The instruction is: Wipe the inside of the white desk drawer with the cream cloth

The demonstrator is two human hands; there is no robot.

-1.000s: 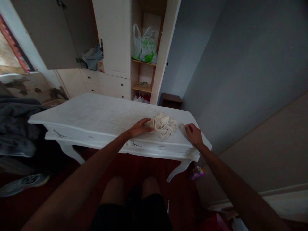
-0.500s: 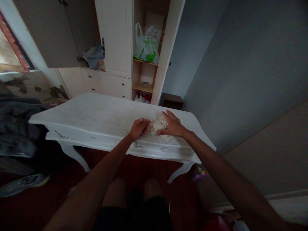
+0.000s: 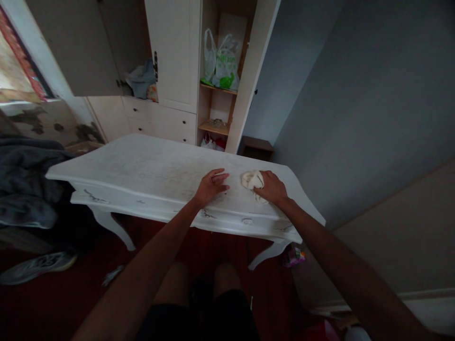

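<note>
A crumpled cream cloth point(image 3: 251, 180) lies bunched on the right part of the white table point(image 3: 152, 161). My right hand point(image 3: 272, 186) grips it from the right side, fingers curled over the fabric. To the left of the cloth, my left hand point(image 3: 212, 185) is over the tabletop near its front edge, fingers apart and holding nothing I can see. Grey-brown smudges mark the tabletop around and left of my left hand.
Behind the table stands a white wardrobe point(image 3: 177, 61) with doors ajar and plastic bags point(image 3: 225, 64) on a shelf. Dark clothes point(image 3: 26, 180) are piled at the left, above a shoe point(image 3: 39, 267). A grey wall point(image 3: 373, 94) closes off the right.
My right hand has drawn the cloth to the right, away from my left hand. The left hand's pinched fingers have opened. The view has shifted slightly.
</note>
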